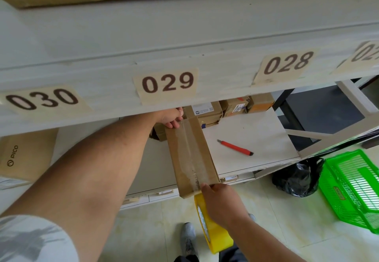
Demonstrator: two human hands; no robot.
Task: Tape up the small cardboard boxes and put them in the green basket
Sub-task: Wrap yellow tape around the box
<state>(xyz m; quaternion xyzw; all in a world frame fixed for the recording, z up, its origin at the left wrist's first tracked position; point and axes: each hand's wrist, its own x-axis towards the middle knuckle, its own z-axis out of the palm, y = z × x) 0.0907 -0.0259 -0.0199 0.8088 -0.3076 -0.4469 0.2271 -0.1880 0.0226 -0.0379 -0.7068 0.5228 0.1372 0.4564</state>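
Cardboard box (189, 155) lies on the shelf (256, 134), tape strip along its top. My left hand (171, 118) grips its far end; my right hand (221, 202) holds the yellow tape roll (211, 233) at its near end. Cutting left; green basket (352, 188) on floor holds 0 boxes.

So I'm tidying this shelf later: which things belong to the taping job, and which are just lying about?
Job: box, tape roll, green basket, stacked boxes.
Lying about: red knife, black bag, PICO box.
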